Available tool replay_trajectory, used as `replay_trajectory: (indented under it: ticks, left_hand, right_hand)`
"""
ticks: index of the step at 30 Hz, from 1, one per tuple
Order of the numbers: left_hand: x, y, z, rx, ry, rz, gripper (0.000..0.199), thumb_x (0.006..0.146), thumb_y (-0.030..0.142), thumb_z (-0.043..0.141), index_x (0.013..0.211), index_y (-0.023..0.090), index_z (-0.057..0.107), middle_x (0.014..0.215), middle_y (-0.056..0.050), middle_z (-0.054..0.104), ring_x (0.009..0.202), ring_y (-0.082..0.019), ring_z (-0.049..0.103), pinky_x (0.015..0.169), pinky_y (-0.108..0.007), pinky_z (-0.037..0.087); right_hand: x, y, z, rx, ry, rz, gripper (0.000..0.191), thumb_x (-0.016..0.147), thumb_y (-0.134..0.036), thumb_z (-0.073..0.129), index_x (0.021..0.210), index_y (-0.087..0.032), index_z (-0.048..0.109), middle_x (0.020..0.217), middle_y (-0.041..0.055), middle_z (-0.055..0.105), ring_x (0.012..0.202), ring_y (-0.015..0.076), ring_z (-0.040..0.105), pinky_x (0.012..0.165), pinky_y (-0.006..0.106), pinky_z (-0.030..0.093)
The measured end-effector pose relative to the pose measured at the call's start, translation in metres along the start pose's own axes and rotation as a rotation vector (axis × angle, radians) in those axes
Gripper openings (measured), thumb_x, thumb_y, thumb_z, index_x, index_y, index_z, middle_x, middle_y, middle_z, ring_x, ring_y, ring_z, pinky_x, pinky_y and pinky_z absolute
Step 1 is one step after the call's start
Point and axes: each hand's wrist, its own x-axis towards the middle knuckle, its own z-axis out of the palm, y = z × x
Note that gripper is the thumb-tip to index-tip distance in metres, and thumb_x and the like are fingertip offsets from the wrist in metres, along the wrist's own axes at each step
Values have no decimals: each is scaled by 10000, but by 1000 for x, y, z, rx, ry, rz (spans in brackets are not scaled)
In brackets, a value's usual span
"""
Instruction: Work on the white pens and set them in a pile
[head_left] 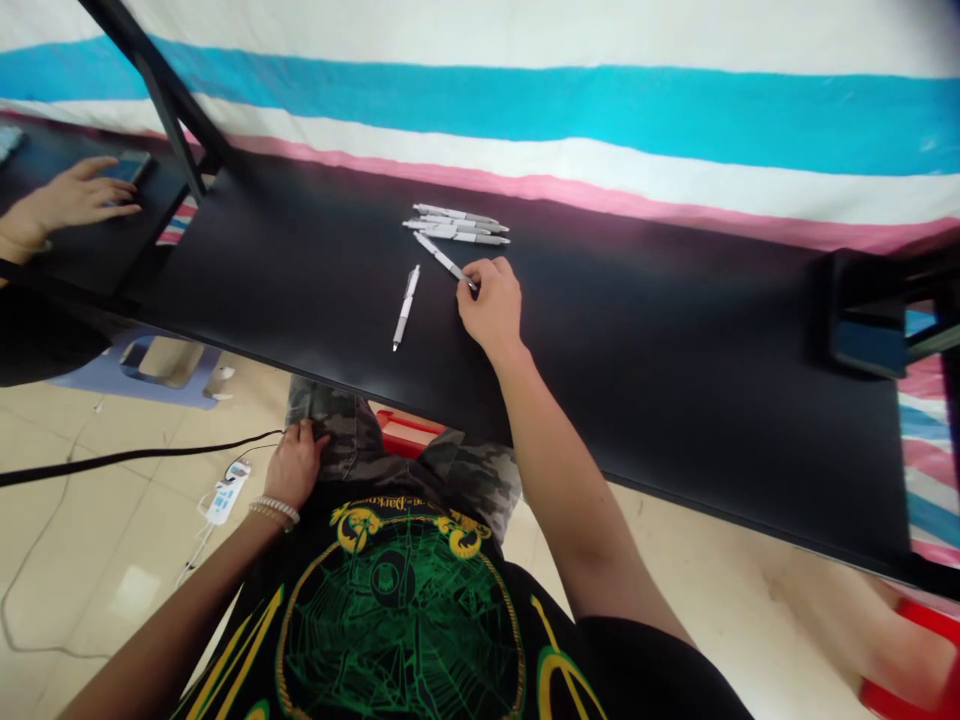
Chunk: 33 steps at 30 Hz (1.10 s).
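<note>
Black tabletop (675, 380), blue, white and pink striped sheeting (525, 105) behind it, pale glossy floor tiles (45, 540) below

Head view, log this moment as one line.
right hand: gripping angled pen; left hand: on thigh; pen cluster: farther back on table; lone pen: lying apart

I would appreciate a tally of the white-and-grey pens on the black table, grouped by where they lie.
Clustered pens: at least 3 (they overlap, so the exact count is unclear)
Pen at the right hand: 1
Pen lying apart: 1
Total: at least 5
</note>
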Motion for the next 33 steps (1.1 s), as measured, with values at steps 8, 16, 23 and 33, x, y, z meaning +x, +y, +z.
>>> replay_trajectory:
  ticks: [8,16,23,33]
  left_hand:
    - [-2,-31,-23,-332,-119,176,391,1058,337,378,1196,115,669,1124,-151,748,992,-268,722,916,-357,525]
    - [9,-15,-38,78,-376,293,290,952,97,423,1143,51,636,980,-211,707,869,-323,730,732,-389,546]
    - [52,18,-46,187,-269,243,377,956,44,300,1205,61,582,1130,-243,649,922,-331,716,755,-424,567]
    - [27,-29,-52,-117,-519,336,240,969,219,457,1016,197,691,922,-114,735,957,-275,719,852,-347,521]
  right_hand:
    - [0,4,2,-7,-3,-37,100,873,-172,560,931,-215,630,896,65,554,863,226,561,878,405,494]
    - [0,4,1,-30,-19,-52,100,880,-190,559,941,-215,634,912,67,572,853,221,568,873,399,502]
    - [0,3,0,-43,-46,-18,82,882,-196,567,932,-219,627,919,61,569,876,222,577,901,402,489]
    - [-1,2,-1,-30,-43,-41,90,889,-199,555,941,-215,628,906,62,569,866,219,562,877,390,495]
